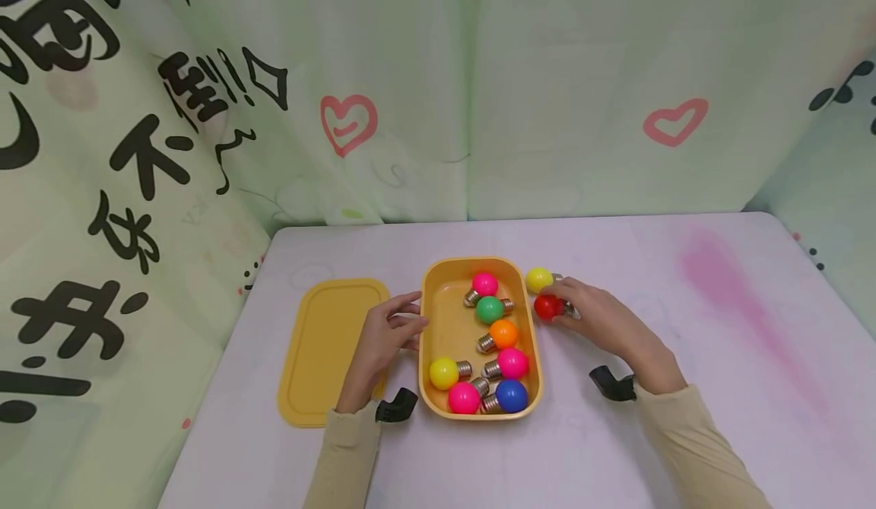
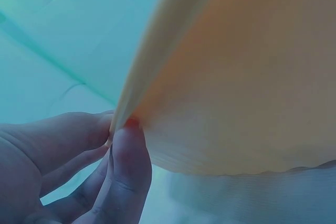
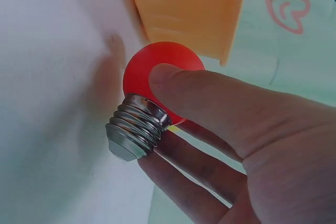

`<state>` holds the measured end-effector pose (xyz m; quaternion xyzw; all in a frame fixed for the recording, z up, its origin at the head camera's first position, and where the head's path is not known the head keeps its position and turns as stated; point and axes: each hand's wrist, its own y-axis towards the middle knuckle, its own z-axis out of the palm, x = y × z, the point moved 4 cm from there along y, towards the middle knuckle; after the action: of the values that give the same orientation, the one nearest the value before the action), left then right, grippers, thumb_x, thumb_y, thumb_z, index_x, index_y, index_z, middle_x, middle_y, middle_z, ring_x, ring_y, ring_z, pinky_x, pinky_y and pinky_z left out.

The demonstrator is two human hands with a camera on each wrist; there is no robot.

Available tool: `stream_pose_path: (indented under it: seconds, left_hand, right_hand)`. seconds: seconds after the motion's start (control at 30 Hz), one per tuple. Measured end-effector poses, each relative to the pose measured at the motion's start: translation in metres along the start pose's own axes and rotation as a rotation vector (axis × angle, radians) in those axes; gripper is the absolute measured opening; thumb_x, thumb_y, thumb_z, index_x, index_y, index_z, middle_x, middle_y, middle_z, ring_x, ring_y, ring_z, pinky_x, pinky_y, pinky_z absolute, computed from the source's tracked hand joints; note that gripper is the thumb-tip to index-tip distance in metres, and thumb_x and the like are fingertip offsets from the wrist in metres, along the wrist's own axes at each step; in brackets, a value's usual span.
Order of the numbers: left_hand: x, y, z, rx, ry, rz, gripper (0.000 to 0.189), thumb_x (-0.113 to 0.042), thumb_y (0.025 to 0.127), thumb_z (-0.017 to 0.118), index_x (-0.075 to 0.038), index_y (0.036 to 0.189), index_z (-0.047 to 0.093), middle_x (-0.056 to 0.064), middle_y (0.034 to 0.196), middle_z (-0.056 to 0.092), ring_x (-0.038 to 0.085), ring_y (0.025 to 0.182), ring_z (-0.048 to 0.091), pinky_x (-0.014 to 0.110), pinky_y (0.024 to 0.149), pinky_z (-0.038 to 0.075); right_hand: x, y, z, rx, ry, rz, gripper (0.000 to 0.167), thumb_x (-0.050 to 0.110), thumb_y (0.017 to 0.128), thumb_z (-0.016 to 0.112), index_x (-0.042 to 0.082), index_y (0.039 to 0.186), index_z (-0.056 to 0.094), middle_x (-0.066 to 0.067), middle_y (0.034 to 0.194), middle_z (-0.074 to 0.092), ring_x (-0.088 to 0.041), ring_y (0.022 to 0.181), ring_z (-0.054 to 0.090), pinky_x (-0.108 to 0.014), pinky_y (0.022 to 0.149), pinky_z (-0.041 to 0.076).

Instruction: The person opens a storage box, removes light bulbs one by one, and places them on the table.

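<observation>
My right hand (image 1: 598, 315) pinches a red light bulb (image 3: 152, 72) between thumb and fingers, just right of the yellow tray (image 1: 438, 281). The bulb's silver screw base points away from the tray. Beyond that hand, a yellow bulb (image 1: 538, 279) lies on the table by the tray's far right corner. My left hand (image 1: 388, 334) pinches the tray's left rim, thumb on one side and fingers on the other, as the left wrist view shows. Inside the tray are several bulbs, among them a green one (image 1: 489, 310), an orange one (image 1: 504, 333) and a blue one (image 1: 512, 396).
A flat yellow lid (image 1: 322, 357) lies left of the tray, partly behind the left hand. Pale cloth covers the table (image 1: 684, 448), which has a pink smear at the right. A light green curtain (image 1: 561, 113) with hearts and black lettering hangs behind and at the sides.
</observation>
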<state>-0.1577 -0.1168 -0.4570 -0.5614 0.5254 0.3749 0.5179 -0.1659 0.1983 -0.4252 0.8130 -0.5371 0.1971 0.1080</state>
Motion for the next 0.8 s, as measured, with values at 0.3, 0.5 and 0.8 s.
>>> stream_pose_path:
  seconds: [0.3, 0.5, 0.8]
  left_hand:
    - [-0.0012, -0.0010, -0.0003, -0.001, 0.001, -0.005, 0.048, -0.009, 0.090, 0.072, -0.010, 0.137, 0.060, 0.018, 0.118, 0.063, 0.022, 0.083, 0.068, 0.028, 0.066, 0.061]
    - [-0.0004, -0.0004, -0.0003, 0.003, 0.001, -0.004, 0.049, -0.009, 0.091, 0.071, -0.009, 0.138, 0.059, 0.019, 0.118, 0.063, 0.027, 0.086, 0.068, 0.027, 0.066, 0.061]
    - [-0.0005, -0.0009, -0.0004, 0.005, 0.007, -0.006, 0.049, -0.009, 0.091, 0.071, -0.011, 0.138, 0.059, 0.017, 0.119, 0.063, 0.028, 0.088, 0.069, 0.028, 0.067, 0.061]
  right_hand:
    - [-0.0039, 0.0012, 0.0055, 0.001, 0.014, 0.011, 0.049, 0.009, 0.084, 0.078, 0.005, 0.130, 0.063, -0.018, 0.127, 0.062, -0.037, 0.116, 0.059, -0.056, 0.098, 0.050]
    - [-0.0047, 0.0025, 0.0072, -0.016, -0.005, 0.008, 0.047, 0.008, 0.083, 0.079, 0.005, 0.128, 0.064, -0.018, 0.125, 0.062, -0.036, 0.114, 0.060, -0.055, 0.096, 0.052]
    - [-0.0059, 0.0033, 0.0085, -0.033, -0.022, 0.006, 0.047, 0.007, 0.083, 0.079, 0.007, 0.128, 0.065, -0.017, 0.124, 0.062, -0.036, 0.115, 0.060, -0.055, 0.096, 0.052]
